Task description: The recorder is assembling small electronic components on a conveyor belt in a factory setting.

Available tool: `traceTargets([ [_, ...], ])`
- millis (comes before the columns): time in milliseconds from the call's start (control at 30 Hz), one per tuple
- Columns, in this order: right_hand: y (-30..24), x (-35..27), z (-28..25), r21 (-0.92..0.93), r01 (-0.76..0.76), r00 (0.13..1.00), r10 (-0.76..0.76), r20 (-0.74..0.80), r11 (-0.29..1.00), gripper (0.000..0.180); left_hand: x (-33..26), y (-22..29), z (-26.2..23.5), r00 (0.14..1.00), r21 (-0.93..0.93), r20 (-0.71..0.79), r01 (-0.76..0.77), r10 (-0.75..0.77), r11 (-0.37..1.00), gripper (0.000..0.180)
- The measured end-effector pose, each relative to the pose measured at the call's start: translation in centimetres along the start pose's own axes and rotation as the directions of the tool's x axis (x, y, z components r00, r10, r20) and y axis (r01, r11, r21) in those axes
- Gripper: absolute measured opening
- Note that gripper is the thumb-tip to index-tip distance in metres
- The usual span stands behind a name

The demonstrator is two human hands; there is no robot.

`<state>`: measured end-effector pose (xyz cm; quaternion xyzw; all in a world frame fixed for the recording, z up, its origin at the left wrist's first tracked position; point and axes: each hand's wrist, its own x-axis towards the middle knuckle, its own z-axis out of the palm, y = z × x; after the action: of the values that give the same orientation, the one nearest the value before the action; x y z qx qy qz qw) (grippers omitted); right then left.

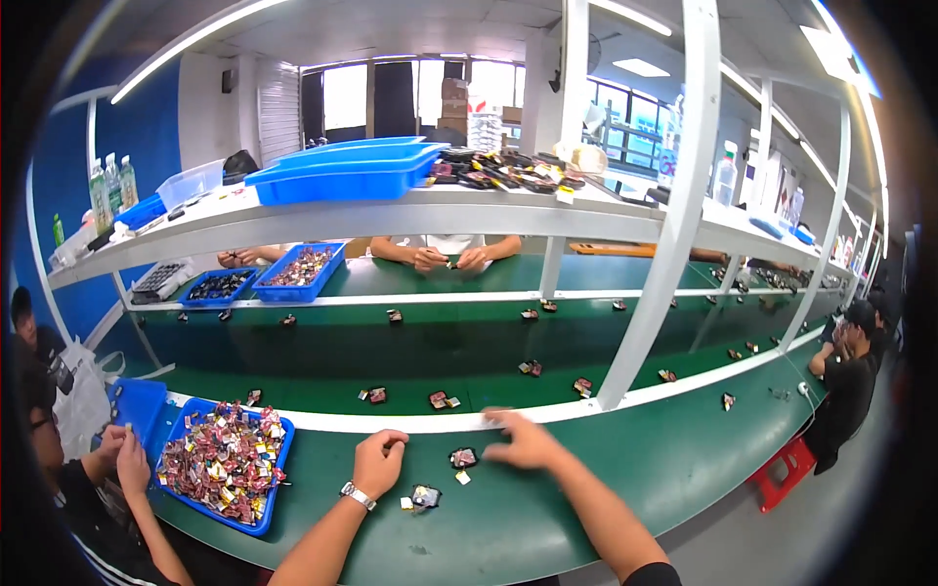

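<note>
My left hand (379, 463) is held over the green bench (528, 513) with its fingers curled in; whether anything is inside them is hidden. My right hand (528, 441) has its thumb and fingers apart and holds nothing that I can see. Just left of its thumb lies a small dark-and-reddish electronic part (462, 456) with a pale yellow tab. A second small electronic part (426, 497), greyish with a similar tab, rests nearer to me, right of my left wrist. Neither part is visibly touched by a hand.
A blue tray (286, 459) heaped with similar parts stands at left, beside a co-worker's hands (125, 457). Beyond a white rail (391, 423), several parts lie on a green belt (322, 376). A white post (657, 225) rises at right; a shelf (469, 210) crosses ahead.
</note>
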<state>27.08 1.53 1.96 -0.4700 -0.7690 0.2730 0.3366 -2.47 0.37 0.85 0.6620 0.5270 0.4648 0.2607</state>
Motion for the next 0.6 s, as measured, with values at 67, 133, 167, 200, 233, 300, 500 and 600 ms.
traceTargets([
  [67,4.6,3.1,-3.7,-0.098,-0.134,0.94,0.095,-0.329,0.986,0.054,0.0,-0.6,0.6,0.995,0.029,0.028,-0.094,0.093,0.995,0.012],
  [133,7.6,5.4,-4.9,-0.254,-0.418,0.814,0.235,-0.532,0.872,0.067,0.0,-1.2,0.4,0.992,0.062,0.049,-0.121,0.118,0.991,0.011],
  [167,8.9,6.4,-5.0,-0.212,-0.483,0.765,0.291,-0.575,0.85,0.075,0.1,-1.6,0.4,0.996,-0.018,0.048,-0.079,0.08,0.997,0.011],
  [200,9.9,7.1,-4.9,-0.29,-0.492,0.77,0.255,-0.585,0.821,0.072,0.3,-1.8,0.4,0.998,-0.096,0.046,-0.037,0.041,0.995,0.011],
  [233,10.9,7.6,-4.9,-0.363,-0.501,0.774,0.219,-0.594,0.785,0.07,0.5,-1.8,0.5,0.998,-0.099,0.04,-0.043,0.047,0.994,0.011],
  [300,12.6,7.9,-6.0,-0.276,-0.507,0.762,0.275,-0.587,0.816,0.068,0.4,-1.9,0.9,0.998,-0.143,0.035,-0.04,0.046,0.989,0.012],
  [500,8.3,6.0,-3.6,0.019,-0.169,0.825,0.152,-0.544,0.985,0.063,0.6,-2.5,0.3,0.999,-0.15,0.016,-0.03,0.033,0.988,0.015],
  [600,-0.2,3.6,-0.5,0.024,0.045,0.977,-0.039,-0.209,0.999,0.065,0.6,-1.1,-0.9,0.956,-0.291,0.271,0.189,-0.109,0.938,0.026],
])
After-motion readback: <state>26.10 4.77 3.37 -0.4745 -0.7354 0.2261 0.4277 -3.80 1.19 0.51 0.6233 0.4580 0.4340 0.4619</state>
